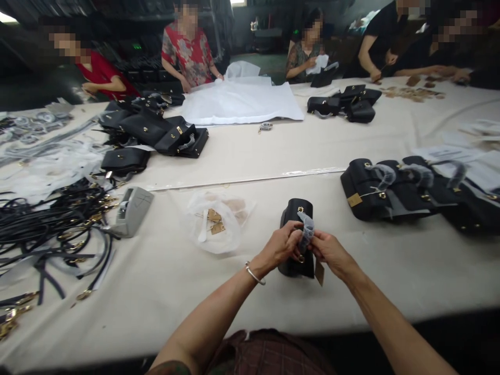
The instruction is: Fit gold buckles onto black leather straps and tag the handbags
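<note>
A small black handbag [291,265] with gold hardware stands on the table right in front of me. Its short handle [307,232] is wrapped in clear plastic film. My left hand [285,240] grips the wrapped handle from the left, fingers closed. From the right, my right hand [330,251] pinches the same handle. A brown hang tag [319,273] dangles at the bag's right side, just below my right fingers. The fingertips partly cover the handle and the bag's top.
Left of the bag lies a plastic bag [230,242] with brown tags. Beyond it are a grey tape dispenser [135,211] and a heap of black straps [50,224]. Finished-looking black handbags [359,179] line the right. Several people work across the table around white sheets [242,104].
</note>
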`<state>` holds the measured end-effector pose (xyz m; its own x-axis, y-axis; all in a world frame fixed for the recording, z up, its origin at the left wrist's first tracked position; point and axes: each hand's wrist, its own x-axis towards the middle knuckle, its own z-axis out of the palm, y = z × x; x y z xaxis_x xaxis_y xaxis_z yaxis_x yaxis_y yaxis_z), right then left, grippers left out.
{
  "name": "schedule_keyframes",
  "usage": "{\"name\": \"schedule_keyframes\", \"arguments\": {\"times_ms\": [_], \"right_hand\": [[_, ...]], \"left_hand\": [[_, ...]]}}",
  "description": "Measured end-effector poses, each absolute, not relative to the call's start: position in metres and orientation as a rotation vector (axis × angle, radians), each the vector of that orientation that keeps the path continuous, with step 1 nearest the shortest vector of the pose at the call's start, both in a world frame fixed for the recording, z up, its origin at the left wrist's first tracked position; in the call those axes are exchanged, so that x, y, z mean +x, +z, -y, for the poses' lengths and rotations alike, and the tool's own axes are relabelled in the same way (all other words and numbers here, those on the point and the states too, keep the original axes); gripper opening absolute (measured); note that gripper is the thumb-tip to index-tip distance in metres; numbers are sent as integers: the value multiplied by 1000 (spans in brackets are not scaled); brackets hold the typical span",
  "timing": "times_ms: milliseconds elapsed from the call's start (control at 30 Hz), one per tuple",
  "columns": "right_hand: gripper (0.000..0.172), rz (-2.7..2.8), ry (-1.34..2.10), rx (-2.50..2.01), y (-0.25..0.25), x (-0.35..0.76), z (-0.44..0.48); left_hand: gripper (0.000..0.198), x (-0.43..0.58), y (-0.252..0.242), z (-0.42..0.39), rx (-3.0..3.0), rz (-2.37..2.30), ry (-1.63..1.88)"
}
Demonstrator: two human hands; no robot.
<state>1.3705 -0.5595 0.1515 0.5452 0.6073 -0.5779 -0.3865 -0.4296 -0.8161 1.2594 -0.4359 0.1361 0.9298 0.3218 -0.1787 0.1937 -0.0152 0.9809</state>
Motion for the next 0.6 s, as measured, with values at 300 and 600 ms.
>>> {"name": "schedule_keyframes", "arguments": {"times_ms": [300, 600], "right_hand": [[48, 292, 1245, -1702, 148, 1380, 559], [31, 544, 1251, -1893, 177, 1386, 586]], "left_hand": [[16, 1255, 119, 431, 1892, -360, 303], [16, 1232, 126, 429, 1409, -438, 279]]}}
